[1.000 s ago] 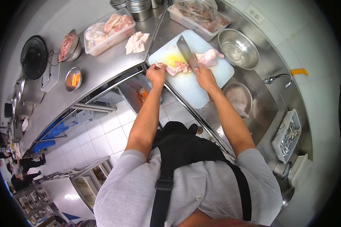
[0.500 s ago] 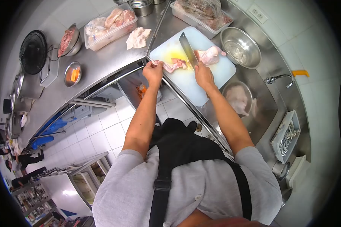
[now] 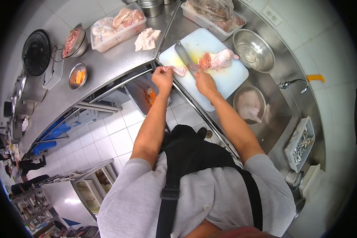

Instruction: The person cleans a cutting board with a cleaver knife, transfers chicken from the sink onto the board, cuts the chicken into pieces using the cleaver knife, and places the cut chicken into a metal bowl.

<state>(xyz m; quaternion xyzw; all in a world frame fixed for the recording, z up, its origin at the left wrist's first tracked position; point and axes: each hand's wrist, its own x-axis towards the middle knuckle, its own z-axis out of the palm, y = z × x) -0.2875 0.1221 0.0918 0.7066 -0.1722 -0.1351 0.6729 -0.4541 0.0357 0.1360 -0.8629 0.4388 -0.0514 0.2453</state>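
My right hand (image 3: 206,84) is wrapped round the handle of a wide-bladed knife (image 3: 184,54), its blade angled up and left over the white cutting board (image 3: 232,79). Pinched in the fingers of my left hand (image 3: 162,77), at the board's left edge, is the end of a pale pink strip of chicken skin (image 3: 179,70). The strip runs toward the blade; where the two meet is partly hidden. Right of the knife lies a piece of raw chicken (image 3: 220,59), with red flesh showing at its left end. A yellowish stain marks the board.
A steel bowl (image 3: 269,59) stands beside the board, with the sink (image 3: 279,119) and faucet (image 3: 293,85) nearer me. Tubs of raw meat (image 3: 119,39) sit along the back. A small bowl (image 3: 72,81) holds orange pieces. Below the counter is a bin (image 3: 137,99).
The knife and my right hand have shifted left, away from the chicken piece and nearer my left hand. Less of the skin strip shows between them.
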